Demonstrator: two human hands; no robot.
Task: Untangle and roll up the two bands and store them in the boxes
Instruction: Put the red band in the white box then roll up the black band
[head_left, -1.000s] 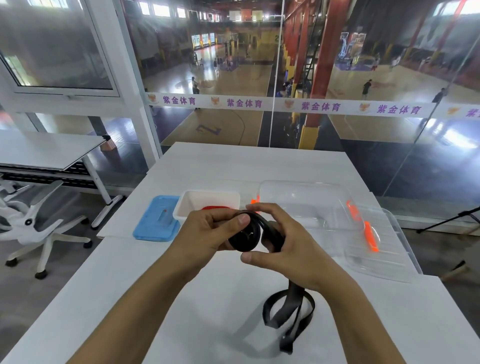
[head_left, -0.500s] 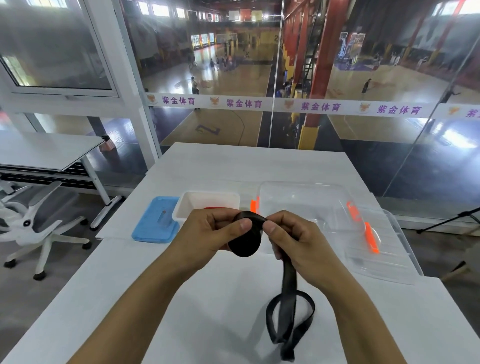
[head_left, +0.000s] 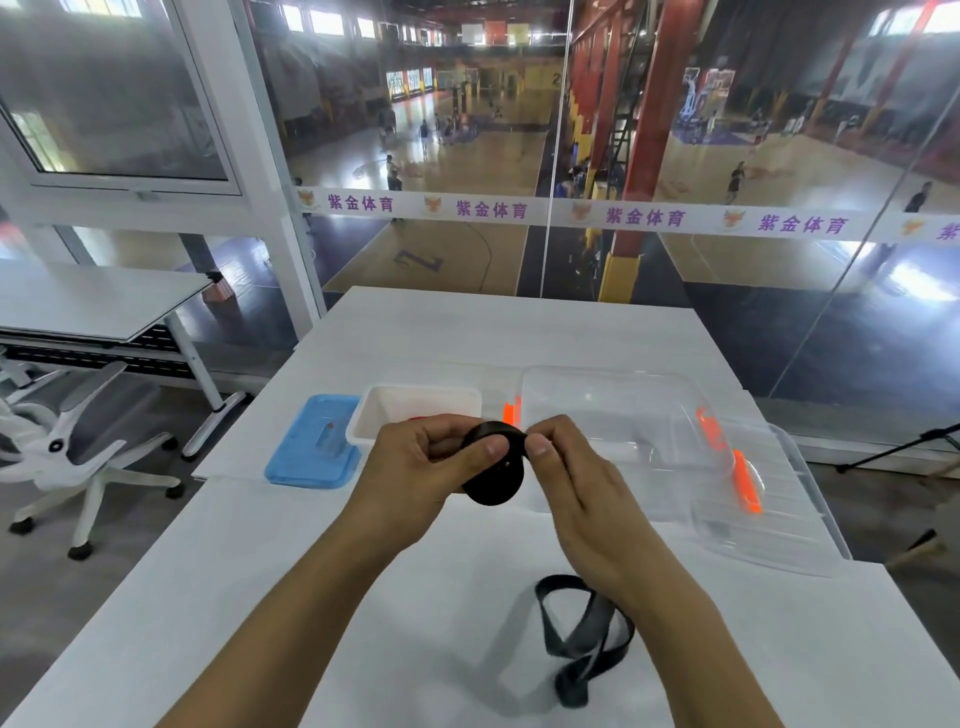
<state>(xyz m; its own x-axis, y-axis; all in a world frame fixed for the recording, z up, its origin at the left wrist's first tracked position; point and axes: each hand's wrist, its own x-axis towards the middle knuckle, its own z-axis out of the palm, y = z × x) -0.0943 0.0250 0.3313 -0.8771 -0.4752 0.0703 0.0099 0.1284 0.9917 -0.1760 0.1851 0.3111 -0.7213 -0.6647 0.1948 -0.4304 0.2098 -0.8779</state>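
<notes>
Above the white table I hold a black band, partly wound into a roll. My left hand grips the roll, thumb on its face. My right hand pinches the band at the roll's top edge. The band's loose tail lies in loops on the table below my right wrist. A small white box stands behind my hands; something red shows inside, mostly hidden. A large clear box with orange latches stands to its right.
A blue lid lies left of the white box. A clear lid with an orange latch leans at the clear box's right. A white office chair and another table stand at the left. A glass wall rises behind the table.
My right hand has moved up over the roll, laying another turn of band onto it. The loose tail has grown shorter and shifted on the table.
</notes>
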